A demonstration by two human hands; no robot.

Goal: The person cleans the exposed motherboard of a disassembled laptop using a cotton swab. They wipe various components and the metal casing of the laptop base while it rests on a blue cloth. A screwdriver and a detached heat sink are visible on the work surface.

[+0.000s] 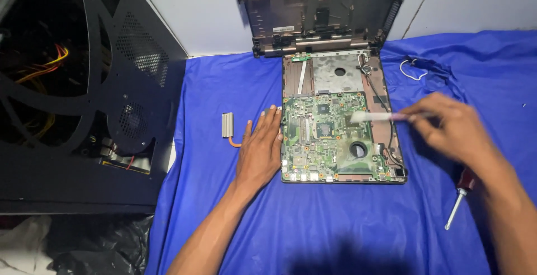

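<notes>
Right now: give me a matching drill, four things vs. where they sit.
Things:
1. Brush
2. Screwdriver
3. Heatsink
4. White wire

Places:
A. On the cloth, left of the left hand
B. On the cloth, top right, beside the laptop base
C. In the right hand, over the board
D. On the cloth, under the right forearm

Pairs: 1-C, 2-D, 3-A, 4-B

The left hand lies flat against the board's left edge; the right hand is motion-blurred. The blue cloth covers the table.

Hands [358, 135] on green motherboard [327, 138]
</notes>
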